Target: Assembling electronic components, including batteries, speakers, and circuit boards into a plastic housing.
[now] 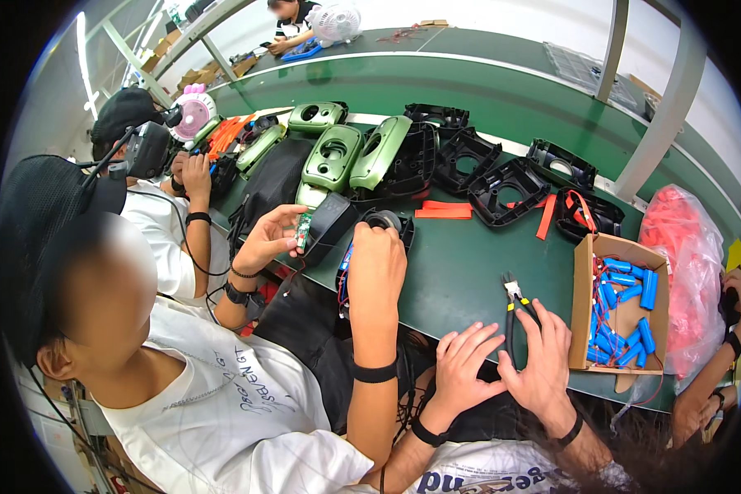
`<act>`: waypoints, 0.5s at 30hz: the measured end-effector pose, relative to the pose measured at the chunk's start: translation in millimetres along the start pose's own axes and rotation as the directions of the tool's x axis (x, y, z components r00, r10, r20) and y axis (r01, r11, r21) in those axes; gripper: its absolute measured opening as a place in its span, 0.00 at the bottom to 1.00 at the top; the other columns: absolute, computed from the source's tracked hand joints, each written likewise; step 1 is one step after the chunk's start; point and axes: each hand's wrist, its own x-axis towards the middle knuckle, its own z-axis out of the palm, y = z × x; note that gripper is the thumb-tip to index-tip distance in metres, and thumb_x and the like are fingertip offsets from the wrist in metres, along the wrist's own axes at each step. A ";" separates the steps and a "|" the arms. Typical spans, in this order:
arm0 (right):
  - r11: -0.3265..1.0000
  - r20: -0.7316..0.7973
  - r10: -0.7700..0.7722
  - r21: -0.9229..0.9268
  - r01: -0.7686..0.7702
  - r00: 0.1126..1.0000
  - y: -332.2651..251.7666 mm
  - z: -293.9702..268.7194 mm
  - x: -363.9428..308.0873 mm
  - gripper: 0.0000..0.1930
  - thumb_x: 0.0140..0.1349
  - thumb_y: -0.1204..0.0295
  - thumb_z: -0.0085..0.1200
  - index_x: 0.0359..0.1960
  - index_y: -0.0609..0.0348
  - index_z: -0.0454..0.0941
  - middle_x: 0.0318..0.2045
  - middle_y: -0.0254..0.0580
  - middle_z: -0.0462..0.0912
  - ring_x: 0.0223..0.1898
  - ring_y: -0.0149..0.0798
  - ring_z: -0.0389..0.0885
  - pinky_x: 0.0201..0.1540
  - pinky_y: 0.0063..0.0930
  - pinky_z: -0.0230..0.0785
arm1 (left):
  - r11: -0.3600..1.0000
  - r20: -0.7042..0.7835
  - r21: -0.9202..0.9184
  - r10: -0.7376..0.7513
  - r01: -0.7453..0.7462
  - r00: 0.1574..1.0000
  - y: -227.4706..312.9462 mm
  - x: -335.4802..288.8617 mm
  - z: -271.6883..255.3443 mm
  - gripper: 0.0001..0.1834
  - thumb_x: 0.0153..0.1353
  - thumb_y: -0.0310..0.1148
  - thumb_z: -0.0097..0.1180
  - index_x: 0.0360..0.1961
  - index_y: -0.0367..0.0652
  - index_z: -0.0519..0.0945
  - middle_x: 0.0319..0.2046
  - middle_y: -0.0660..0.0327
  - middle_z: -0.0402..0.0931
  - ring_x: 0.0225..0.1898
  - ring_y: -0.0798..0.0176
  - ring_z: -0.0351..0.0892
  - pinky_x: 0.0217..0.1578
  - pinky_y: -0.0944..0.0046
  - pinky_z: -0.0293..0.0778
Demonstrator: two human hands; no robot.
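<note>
My left hand (469,375) is open at the front edge of the green table, its fingers spread and nothing in them. Beside it, my right hand (542,362) is also open, fingers apart. A pair of side cutters (510,325) with black and yellow handles lies between the thumb and fingers of my right hand, jaws pointing away from me. Whether that hand touches the handles I cannot tell. Right of it stands a cardboard box (583,305) holding several blue cylindrical battery packs (626,288) with thin wires.
At left, a co-worker's hands hold a small green circuit board (303,233) and a dark housing. Green covers (332,158) and black housings (509,191) line the table's far side. Red strips (443,210) lie nearby. A clear bag of red material (679,272) stands right of the box.
</note>
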 end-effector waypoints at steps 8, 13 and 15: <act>1.000 -0.007 -0.003 -0.023 0.002 1.000 0.1 -0.6 -0.4 0.38 0.54 0.62 0.67 0.68 0.62 0.73 0.70 0.62 0.69 0.68 0.63 0.67 0.70 0.58 0.57 | 1.000 0.007 0.018 -0.010 0.010 1.000 1.8 -4.3 2.7 0.30 0.49 0.45 0.74 0.55 0.51 0.85 0.62 0.64 0.83 0.67 0.55 0.77 0.70 0.48 0.56; 1.000 -0.015 0.001 -0.001 -0.001 1.000 1.5 -0.6 -0.9 0.38 0.55 0.61 0.67 0.68 0.62 0.73 0.70 0.61 0.69 0.68 0.63 0.67 0.70 0.57 0.57 | 0.999 0.016 0.035 0.001 -0.001 1.000 2.3 -6.3 4.8 0.31 0.50 0.45 0.74 0.56 0.50 0.85 0.63 0.62 0.82 0.68 0.55 0.76 0.71 0.47 0.55; 1.000 -0.026 0.017 0.002 -0.016 1.000 0.8 -0.4 -2.0 0.37 0.55 0.61 0.67 0.68 0.62 0.73 0.70 0.61 0.69 0.68 0.62 0.67 0.70 0.57 0.58 | 0.999 0.008 0.047 -0.005 0.005 1.000 2.6 -6.5 5.0 0.31 0.50 0.45 0.74 0.56 0.50 0.85 0.64 0.61 0.82 0.68 0.55 0.76 0.72 0.47 0.55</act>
